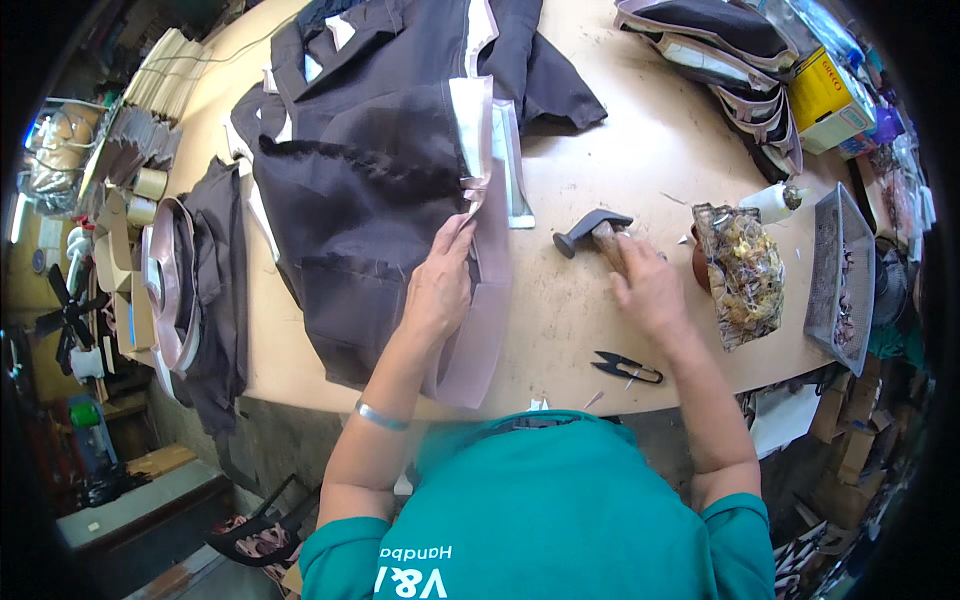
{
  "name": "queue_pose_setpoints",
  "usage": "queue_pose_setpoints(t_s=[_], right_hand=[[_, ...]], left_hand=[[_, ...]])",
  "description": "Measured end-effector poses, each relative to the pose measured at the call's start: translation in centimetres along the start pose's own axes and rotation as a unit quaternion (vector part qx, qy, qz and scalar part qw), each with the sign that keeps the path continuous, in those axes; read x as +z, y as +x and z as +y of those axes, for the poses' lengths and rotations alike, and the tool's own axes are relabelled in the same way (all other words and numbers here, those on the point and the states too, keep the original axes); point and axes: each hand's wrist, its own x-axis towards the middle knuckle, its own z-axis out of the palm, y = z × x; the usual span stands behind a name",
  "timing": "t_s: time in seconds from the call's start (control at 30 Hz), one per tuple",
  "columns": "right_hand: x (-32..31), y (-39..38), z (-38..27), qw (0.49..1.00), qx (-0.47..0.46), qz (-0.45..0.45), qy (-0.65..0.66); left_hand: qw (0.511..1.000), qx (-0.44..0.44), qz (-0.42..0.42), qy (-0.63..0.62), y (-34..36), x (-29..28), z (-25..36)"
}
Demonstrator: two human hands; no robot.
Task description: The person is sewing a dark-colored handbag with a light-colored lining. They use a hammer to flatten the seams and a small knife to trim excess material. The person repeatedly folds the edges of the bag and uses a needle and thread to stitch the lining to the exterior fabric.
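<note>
Dark fabric pieces with pinkish-mauve edging lie on the table, partly folded over one another. My left hand rests along the right border of the fabric, its fingers closed on the pink edging strip. Where the fingertips meet the strip, the edge looks bunched and folded. To the right, my right hand is wrapped round the wooden handle of a hammer. The dark metal hammer head is close to the tabletop, apart from the fabric. Black thread snips lie below the right hand.
On the right are a holder covered in thread scraps, a small white bottle, a grey mesh basket and a yellow box. Stacked edged pieces lie at the far right. More dark pieces hang over the left edge.
</note>
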Motion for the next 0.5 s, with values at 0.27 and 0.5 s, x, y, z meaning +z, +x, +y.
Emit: queue_pose_setpoints(t_s=[0.27,0.5], right_hand=[[5.5,1.7,-8.1,0.887,-0.443,0.114,-0.067],[-3.6,0.4,-9.4,0.892,-0.347,0.122,0.263]], left_hand=[[0.992,0.044,0.121,-0.002,-2.6,-12.7,4.5],[0.935,-0.151,0.225,0.228,-11.2,-25.1,-4.9]])
